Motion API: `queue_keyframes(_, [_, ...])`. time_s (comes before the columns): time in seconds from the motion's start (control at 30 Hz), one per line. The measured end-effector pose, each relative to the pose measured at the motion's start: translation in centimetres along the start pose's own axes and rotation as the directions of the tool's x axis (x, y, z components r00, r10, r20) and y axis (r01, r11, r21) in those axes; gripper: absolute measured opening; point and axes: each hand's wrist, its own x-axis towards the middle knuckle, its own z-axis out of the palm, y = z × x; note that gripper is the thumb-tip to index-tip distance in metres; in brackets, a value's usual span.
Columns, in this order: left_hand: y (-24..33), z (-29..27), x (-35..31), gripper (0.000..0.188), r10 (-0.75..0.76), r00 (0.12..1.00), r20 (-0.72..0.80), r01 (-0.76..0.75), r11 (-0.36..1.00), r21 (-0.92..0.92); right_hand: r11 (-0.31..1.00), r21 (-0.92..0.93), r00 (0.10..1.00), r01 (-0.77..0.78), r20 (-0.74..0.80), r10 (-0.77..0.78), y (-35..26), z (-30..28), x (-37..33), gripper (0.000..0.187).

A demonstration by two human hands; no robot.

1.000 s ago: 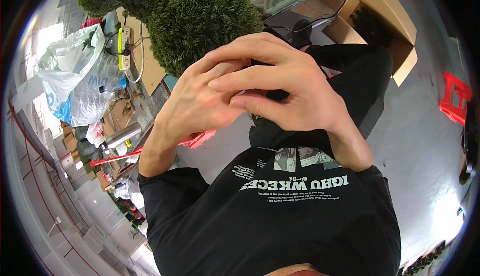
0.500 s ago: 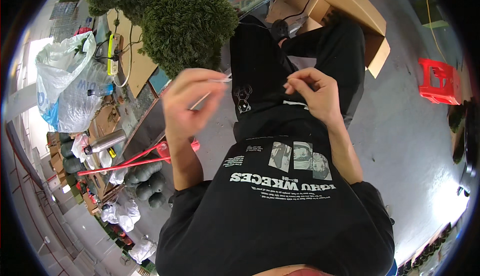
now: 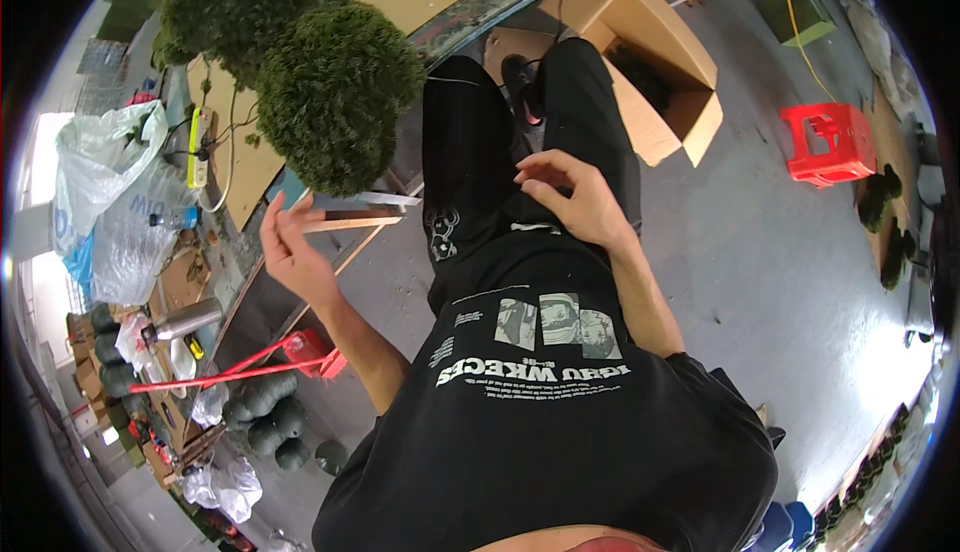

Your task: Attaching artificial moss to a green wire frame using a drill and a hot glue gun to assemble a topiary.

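- Green, bristly foliage ball (image 3: pixel 340 102) lies just ahead of the left hand (image 3: pixel 300 267), the nearer one; whether those fingers pinch anything thin cannot be told.
- Right hand (image 3: pixel 572 202) hovers over black trousers (image 3: pixel 590 102), fingers curled, thumb apart.
- Round itself, the ball adjoins another foliage mass (image 3: pixel 212 7) up-left.
- Cardboard box (image 3: pixel 668 37), open, holds dark greenery (image 3: pixel 642 77).
- Clear bag (image 3: pixel 105 167): contents unclear.

You are sitting in a workshop: green foliage balls (image 3: pixel 340 102), a power strip (image 3: pixel 199 147) and cardboard (image 3: pixel 405 2) are crowding the bench (image 3: pixel 490 17).
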Motion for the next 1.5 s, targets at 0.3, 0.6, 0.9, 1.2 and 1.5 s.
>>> queue_keyframes(0.3, [-0.2, -0.7, 2.0, 0.043, 0.004, 0.999, -0.049, -0.014, 0.979, -0.203, 0.986, -0.159, 0.994, -0.041, 0.089, 0.056, -1.1, 0.6, -0.9, 0.024])
queue_keyframes(0.6, [0.7, 3.1, 8.2, 0.046, 0.255, 0.963, 0.084, -0.262, 0.961, 0.086, 0.985, -0.172, 0.993, 0.009, 0.116, 0.011, -2.7, 1.9, 0.7, 0.023])
queue_keyframes(0.9, [-0.6, 8.2, 9.7, 0.069, 0.340, 0.910, 0.239, -0.411, 0.816, 0.407, 0.994, -0.074, 0.988, -0.084, 0.125, 0.092, -3.4, 2.2, -0.8, 0.020])
queue_keyframes(1.2, [-1.6, 7.8, 10.0, 0.066, 0.401, 0.885, 0.238, -0.466, 0.772, 0.433, 1.000, -0.011, 0.997, 0.005, 0.073, -0.004, -5.8, 1.3, -3.6, 0.017])
queue_keyframes(1.5, [-2.5, 7.9, 10.3, 0.073, 0.415, 0.876, 0.245, -0.479, 0.693, 0.539, 0.988, 0.030, 0.967, 0.151, 0.203, -0.154, -10.5, 0.9, 0.0, 0.017])
